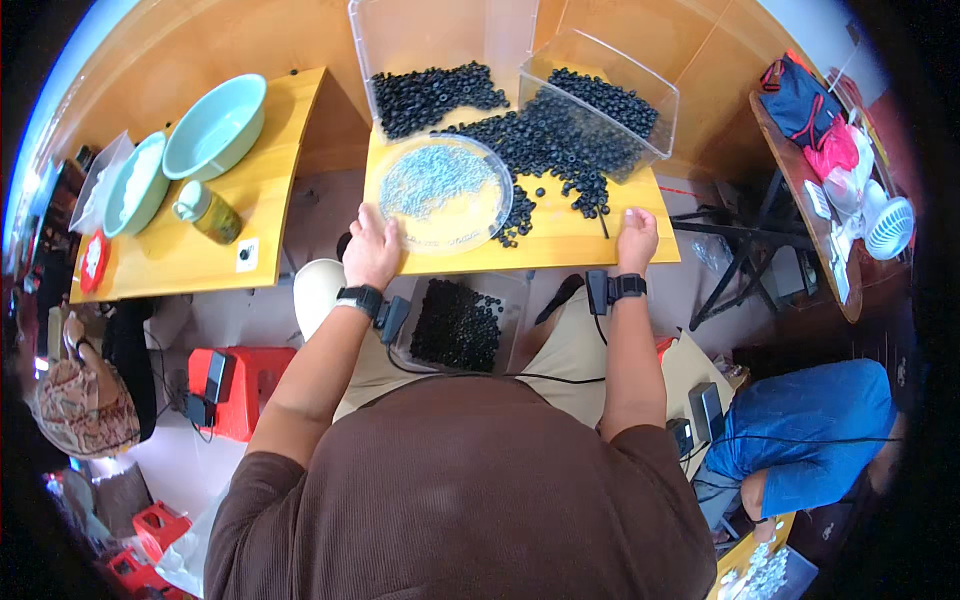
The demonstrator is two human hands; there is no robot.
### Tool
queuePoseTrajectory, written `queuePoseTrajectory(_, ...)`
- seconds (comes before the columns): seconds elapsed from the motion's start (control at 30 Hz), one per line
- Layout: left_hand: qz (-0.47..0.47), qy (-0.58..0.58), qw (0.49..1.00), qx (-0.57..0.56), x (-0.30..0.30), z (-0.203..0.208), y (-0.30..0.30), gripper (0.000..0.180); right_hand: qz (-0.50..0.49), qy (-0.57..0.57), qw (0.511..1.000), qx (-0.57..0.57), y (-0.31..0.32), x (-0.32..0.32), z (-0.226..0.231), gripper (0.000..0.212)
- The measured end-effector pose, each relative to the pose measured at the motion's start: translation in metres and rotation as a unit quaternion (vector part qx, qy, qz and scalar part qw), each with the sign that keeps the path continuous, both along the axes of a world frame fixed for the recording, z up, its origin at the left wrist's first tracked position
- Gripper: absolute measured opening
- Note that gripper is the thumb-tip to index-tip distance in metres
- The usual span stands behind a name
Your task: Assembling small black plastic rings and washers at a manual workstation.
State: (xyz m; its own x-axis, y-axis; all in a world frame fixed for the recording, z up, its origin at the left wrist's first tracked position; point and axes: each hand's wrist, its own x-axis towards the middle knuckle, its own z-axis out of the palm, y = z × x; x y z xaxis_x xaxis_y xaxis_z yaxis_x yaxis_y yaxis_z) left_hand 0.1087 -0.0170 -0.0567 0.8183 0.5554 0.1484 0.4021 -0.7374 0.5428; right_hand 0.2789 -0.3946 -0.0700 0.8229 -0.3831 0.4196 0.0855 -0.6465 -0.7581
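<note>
My left hand (pixel 373 250) is at the near left of the yellow table, its bent fingers at the rim of a round clear tray (pixel 507 205). Many small pale blue pieces (pixel 432 180) lie in the tray. Close to the table's near right edge, my right hand (pixel 637 238) has its fingers curled closed; whatever is inside them is hidden. Beside it a thin black stick (pixel 604 225) lies on the tabletop. Small black ring-shaped pieces (pixel 540 145) are heaped loose behind and to the right of the tray. Both wrists wear dark straps with box-shaped devices.
Two clear bins, one upright (pixel 450 30) and one tilted (pixel 660 95), hold more black pieces at the back. Another bin (pixel 515 310) sits below the table edge. Green basins (pixel 215 125) and a jar (pixel 208 213) stand on the left table. A co-worker (pixel 800 430) sits at right.
</note>
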Motion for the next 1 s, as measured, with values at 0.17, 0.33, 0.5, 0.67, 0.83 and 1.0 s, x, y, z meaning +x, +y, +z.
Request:
queuePoseTrajectory(0.17,-0.005,0.015,1.000,-0.002,0.002,-0.001,0.003,0.063,0.216,-0.039,0.965,0.145,0.033,-0.021,0.046,0.013)
queuePoseTrajectory(0.33,-0.005,0.005,1.000,-0.010,0.001,0.001,0.002,0.065,0.303,-0.001,0.953,-0.030,0.084,-0.009,0.047,0.018)
queuePoseTrajectory(0.5,-0.012,0.015,1.000,-0.016,-0.001,0.002,0.002,0.066,0.270,0.034,0.911,-0.309,0.110,-0.003,0.046,0.019)
queuePoseTrajectory(0.67,-0.020,-0.004,0.998,-0.059,-0.001,0.003,0.000,0.065,0.276,0.061,0.913,-0.296,0.103,-0.005,0.040,0.017)
queuePoseTrajectory(0.83,-0.016,-0.183,0.983,0.005,-0.002,-0.003,0.021,0.062,0.338,0.030,0.939,-0.062,0.091,-0.048,0.075,0.018)
queuePoseTrajectory(1.0,-0.122,-0.270,0.937,-0.187,-0.013,0.081,-0.007,0.036,0.380,0.023,0.925,-0.020,0.095,-0.099,0.124,0.020)
